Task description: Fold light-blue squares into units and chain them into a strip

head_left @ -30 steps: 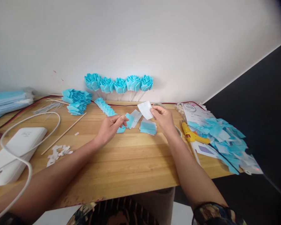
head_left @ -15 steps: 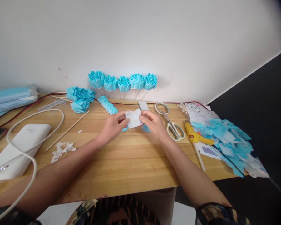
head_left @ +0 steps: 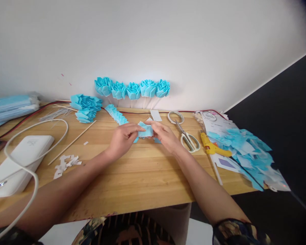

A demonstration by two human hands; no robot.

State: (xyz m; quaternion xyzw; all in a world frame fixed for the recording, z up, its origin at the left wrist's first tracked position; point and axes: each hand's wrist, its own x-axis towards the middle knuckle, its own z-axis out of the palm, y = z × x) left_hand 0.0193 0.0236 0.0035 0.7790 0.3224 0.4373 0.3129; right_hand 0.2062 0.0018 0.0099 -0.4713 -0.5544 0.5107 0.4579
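Between my two hands, above the middle of the wooden table, is a small piece of thin sheet (head_left: 146, 130), light blue on the face now showing. My left hand (head_left: 124, 137) pinches its left side with thumb and index finger. At its right side my right hand (head_left: 164, 134) grips it, the fingers closed along the upper edge. Beneath and behind the hands, bits of blue material show, partly covered. A strip of overlapping blue petals (head_left: 116, 115) lies just beyond my left hand. Right of my right hand are scissors (head_left: 190, 141), their blades against a tape roll (head_left: 175, 117).
Several blue flowers on sticks (head_left: 133, 91) lean at the wall; more flowers (head_left: 86, 105) lie left. A white power bank (head_left: 28, 160) with cable, a thin stick (head_left: 72, 143) and paper scraps (head_left: 66, 164) are left. A yellow glue gun (head_left: 214, 148) and blue pieces (head_left: 252, 149) lie right.
The piece in my hands showed its white face before and now shows light blue, looking folded or turned over. My fingers have shifted over its upper edge.
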